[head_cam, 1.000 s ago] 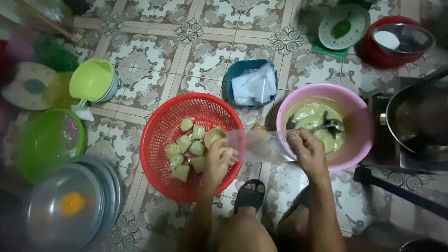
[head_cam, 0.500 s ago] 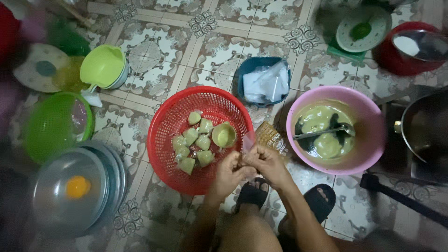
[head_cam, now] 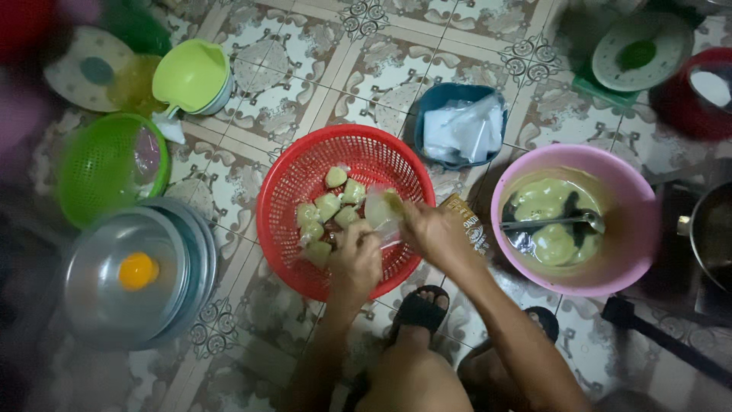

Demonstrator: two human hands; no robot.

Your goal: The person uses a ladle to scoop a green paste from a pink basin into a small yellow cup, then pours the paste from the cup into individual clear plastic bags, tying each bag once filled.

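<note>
A red plastic basket point(head_cam: 293, 179) sits on the tiled floor and holds several small pale-green filled bags point(head_cam: 329, 206). My left hand point(head_cam: 355, 259) and my right hand point(head_cam: 428, 229) meet over the basket's right side. Together they hold a small clear plastic bag with green filling point(head_cam: 381, 210), my left hand pinching its lower part and my right hand at its top. To the right stands a pink bowl point(head_cam: 637, 229) of green batter with a metal ladle point(head_cam: 549, 223) resting in it.
A blue tub of clear plastic bags point(head_cam: 462, 126) sits behind the basket. At left are a green basket point(head_cam: 95, 168), a light-green jug point(head_cam: 192, 76) and stacked metal lids with an orange knob point(head_cam: 137, 271). A dark pot point(head_cam: 713, 236) is at far right. My sandalled feet point(head_cam: 419, 313) are below.
My right hand left the pink bowl and came over to the red basket with a bag. Both hands now work that bag over the basket. The camera has shifted slightly.
</note>
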